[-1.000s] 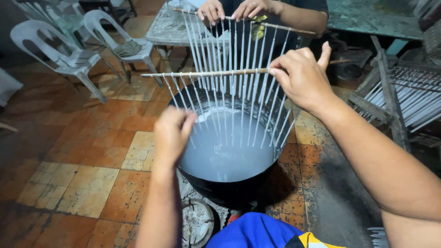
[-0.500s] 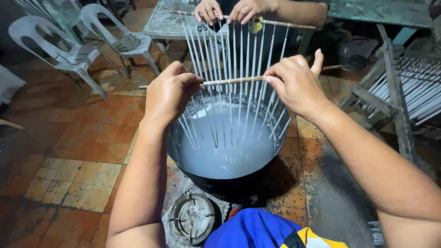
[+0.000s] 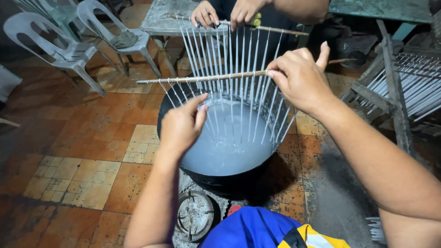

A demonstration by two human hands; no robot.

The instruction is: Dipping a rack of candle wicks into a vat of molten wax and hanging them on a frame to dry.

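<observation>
Here, no package, label or sign can be made out. The right hand (image 3: 301,78) pinches a thin wooden stick (image 3: 202,78) at its right end, thumb and fingers closed on it, and holds it level above a black pot (image 3: 216,181). A row of thin white strings (image 3: 239,110) hangs from the stick; their lower ends reach down to the pale grey liquid (image 3: 225,147) that fills the pot. The left hand (image 3: 181,126) is below the stick, fingers loosely spread, fingertips touching the hanging strings near the pot's left rim; it grips nothing. Beyond the pot, another person's two hands (image 3: 225,13) hold a second stick (image 3: 262,28) with similar strings. The pot stands on a floor of worn orange and cream tiles (image 3: 92,151). A round metal burner (image 3: 195,215) lies just in front of it. Two grey plastic chairs (image 3: 82,41) stand at upper left, a grey table (image 3: 161,20) behind, and a wooden rack (image 3: 404,87) of white rods at right.
</observation>
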